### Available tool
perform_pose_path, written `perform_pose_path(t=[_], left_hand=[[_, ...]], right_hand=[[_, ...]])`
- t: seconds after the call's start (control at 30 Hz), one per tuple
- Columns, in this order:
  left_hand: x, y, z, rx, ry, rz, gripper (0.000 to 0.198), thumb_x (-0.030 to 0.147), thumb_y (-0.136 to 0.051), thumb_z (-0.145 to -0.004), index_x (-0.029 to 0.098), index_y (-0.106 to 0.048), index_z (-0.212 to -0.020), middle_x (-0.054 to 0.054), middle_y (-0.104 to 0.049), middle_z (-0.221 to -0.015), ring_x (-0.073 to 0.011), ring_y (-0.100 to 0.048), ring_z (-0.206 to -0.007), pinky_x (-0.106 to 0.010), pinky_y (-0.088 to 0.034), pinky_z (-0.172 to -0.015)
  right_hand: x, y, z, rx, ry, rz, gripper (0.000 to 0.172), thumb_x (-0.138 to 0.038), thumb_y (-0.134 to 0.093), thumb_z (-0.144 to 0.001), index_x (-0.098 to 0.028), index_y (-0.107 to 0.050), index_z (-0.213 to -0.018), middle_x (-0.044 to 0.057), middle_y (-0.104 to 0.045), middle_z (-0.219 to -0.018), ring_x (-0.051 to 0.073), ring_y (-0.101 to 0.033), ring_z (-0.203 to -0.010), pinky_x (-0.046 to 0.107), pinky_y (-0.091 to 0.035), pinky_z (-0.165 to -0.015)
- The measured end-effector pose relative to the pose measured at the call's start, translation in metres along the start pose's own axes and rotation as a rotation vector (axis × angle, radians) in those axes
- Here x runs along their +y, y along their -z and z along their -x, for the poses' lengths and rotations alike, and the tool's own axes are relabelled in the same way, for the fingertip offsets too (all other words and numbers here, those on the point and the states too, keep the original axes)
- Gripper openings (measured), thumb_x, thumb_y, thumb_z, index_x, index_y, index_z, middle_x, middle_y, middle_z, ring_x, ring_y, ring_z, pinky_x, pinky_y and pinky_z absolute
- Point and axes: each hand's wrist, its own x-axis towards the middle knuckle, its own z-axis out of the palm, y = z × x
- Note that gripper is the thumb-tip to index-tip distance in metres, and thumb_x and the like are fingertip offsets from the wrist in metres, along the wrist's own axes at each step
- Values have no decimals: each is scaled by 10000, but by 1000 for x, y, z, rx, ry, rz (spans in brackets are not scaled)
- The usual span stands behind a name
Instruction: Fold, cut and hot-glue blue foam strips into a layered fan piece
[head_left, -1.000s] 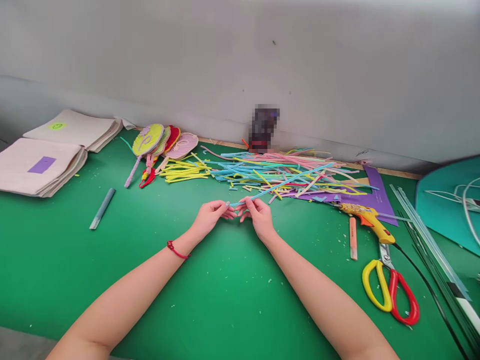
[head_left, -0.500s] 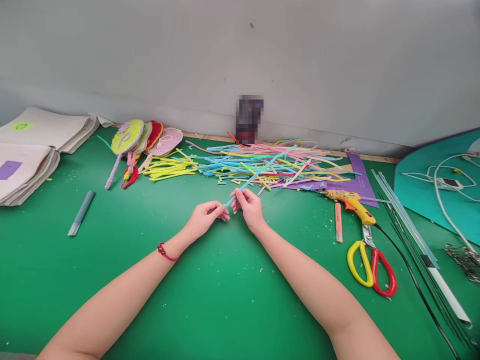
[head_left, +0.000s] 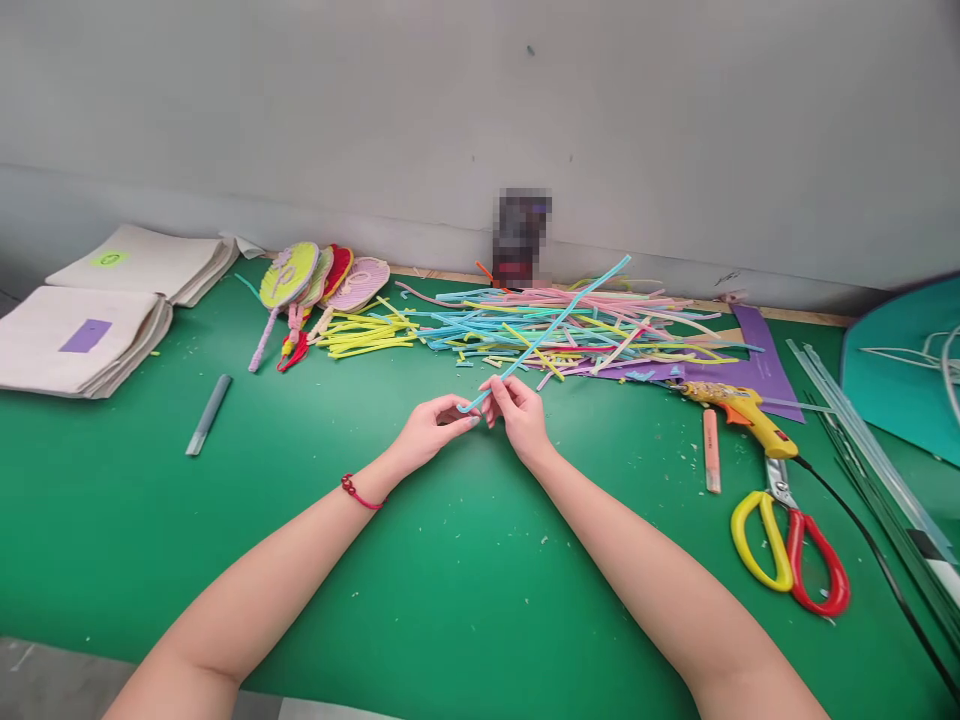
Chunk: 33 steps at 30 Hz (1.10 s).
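A light blue pipe cleaner (head_left: 551, 328) slants up and away from my hands over the table, its near end bent into a small hook. My right hand (head_left: 516, 415) pinches it between thumb and forefinger close to that hooked end. Beside the hook is my left hand (head_left: 437, 430), its thumb and forefinger apart, with the bent tip showing at the gap between them. Whether a left fingertip still touches the tip is hard to see.
Behind my hands lies a heap of coloured pipe cleaners (head_left: 480, 325). Several decorated fans (head_left: 289, 275) and cloth stacks (head_left: 135, 340) are leftward. A glue gun (head_left: 750, 415), scissors (head_left: 791, 550), an orange marker-like stick (head_left: 711, 450) and glue sticks (head_left: 862, 440) lie rightward. A grey stick (head_left: 208, 415) is left.
The left fingers have loosened from the near end of the pipe cleaner, which now shows a small bend. The whole view has shifted, so things on the table appear farther right.
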Motion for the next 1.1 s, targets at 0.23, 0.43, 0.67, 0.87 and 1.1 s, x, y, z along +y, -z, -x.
perform_pose_path(t=[0.23,0.43,0.67,0.87,1.1], left_hand=[[10,1,2,32,-38,-43,433,553,-535,-827,162,-655,-686,-41,-677,-724,-171,-620,-748,-294,-494,-792],[6,-1,1,28,-18,-16,366,524,-614,-776,160,-658,-792,-44,-698,-803,-182,-635,-794,-303,-498,-797],[1,1,0,25,-17,12,340,493,-616,-782,157,-643,-827,-58,-694,-837,-186,-642,-814,-319,-511,-795],[4,2,3,86,-133,-97,250,371,-685,-753,173,-625,-894,-52,-651,-943,-177,-613,-883,-313,-505,-814],[7,1,13,92,-424,-474,106,297,-583,-873,209,-635,-843,-41,-665,-895,-183,-601,-887,-342,-457,-863]], right_hand=[[3,2,-4,25,-34,-75,434,-643,-602,-754,-212,-552,-772,-39,-583,-535,97,-515,-434,220,-450,-406],[4,4,-6,30,-27,-117,401,-600,-631,-760,-204,-570,-765,-34,-589,-548,95,-517,-447,214,-447,-409],[4,2,-2,18,-4,-32,409,-611,-605,-774,-204,-571,-749,-45,-549,-530,91,-504,-446,212,-440,-411],[6,3,-4,7,-21,-2,419,-619,-587,-785,-204,-553,-738,-48,-547,-513,85,-494,-418,208,-434,-405],[7,3,-4,-31,-36,29,429,-629,-583,-778,-205,-555,-723,-52,-544,-504,86,-496,-416,212,-434,-416]])
